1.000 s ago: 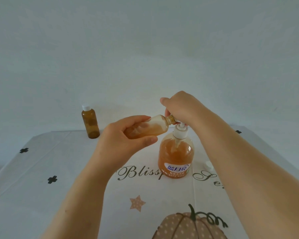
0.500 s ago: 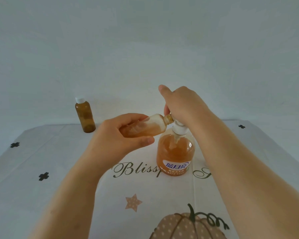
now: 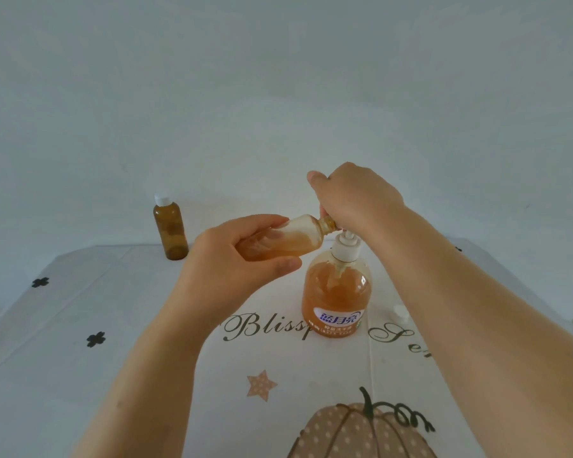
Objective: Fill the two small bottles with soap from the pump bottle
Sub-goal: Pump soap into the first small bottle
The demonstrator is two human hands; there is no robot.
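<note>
**Midway: first small bottle filling, second capped**

Currently the left hand (image 3: 242, 259) grips a small bottle (image 3: 285, 241) near the centre of the frame, tilted almost on its side, neck pointing right and meeting the pump nozzle under the right hand (image 3: 354, 200). The right hand is closed over the pump head of the pump bottle (image 3: 336, 292), which stands on the tabletop (image 3: 80, 375) just right of centre. The held bottle shows amber soap and pale foam along its wall; judged partly filled, exact level unclear. The second small bottle (image 3: 170, 229) stands upright at centre left, white cap on, well apart from both hands; contents cannot be read through the brown wall. A small white object, probably a loose cap (image 3: 401, 314), lies right of the pump bottle. Remaining, by estimate: finish and cap the first bottle, perhaps fill the second.
</note>
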